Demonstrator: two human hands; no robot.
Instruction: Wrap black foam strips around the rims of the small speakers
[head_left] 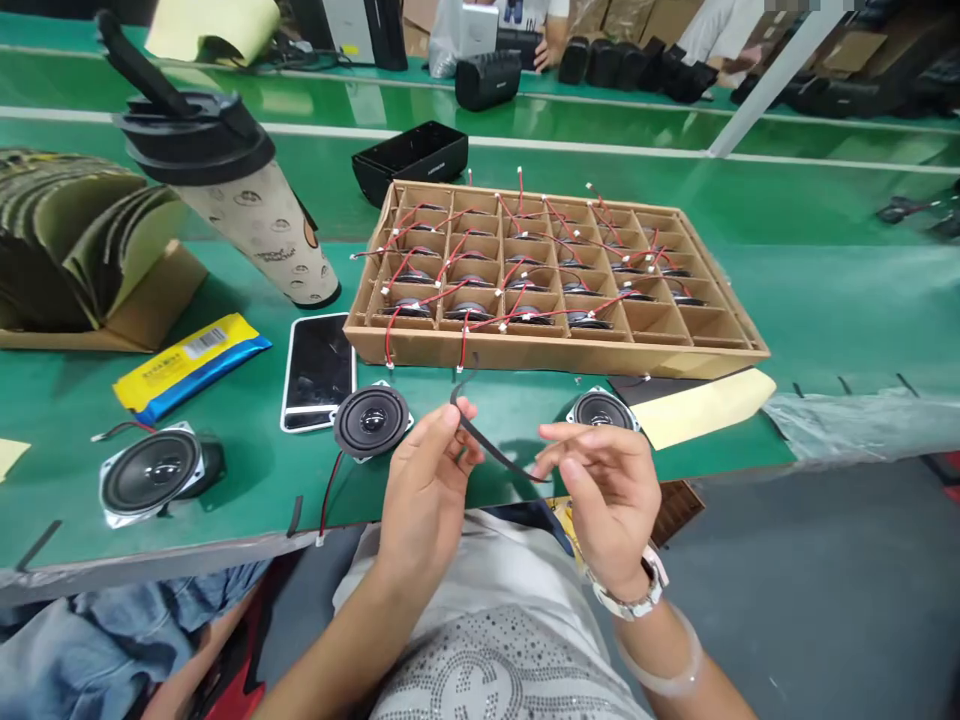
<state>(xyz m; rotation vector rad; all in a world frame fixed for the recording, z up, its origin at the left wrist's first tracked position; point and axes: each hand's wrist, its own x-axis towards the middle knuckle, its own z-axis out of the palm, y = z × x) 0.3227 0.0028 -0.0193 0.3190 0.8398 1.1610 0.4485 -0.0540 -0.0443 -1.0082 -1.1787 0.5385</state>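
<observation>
Head view: left hand pinches one thin, black, flexible strip above one green bench; right hand, fingers parted, is at its lower end, contact unclear. Three round black speakers lie on the bench.

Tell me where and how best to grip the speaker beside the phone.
Probably grip the speaker by opposite sides of its rim, from above: it lies face up with its round edge exposed. Avoid the near-left side, where the red wire trails off.

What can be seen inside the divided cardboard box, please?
Dark speakers sit in most compartments of the cardboard box, with red wires trailing over the dividers; dividers and front wall hide the speakers' lower parts.
</observation>
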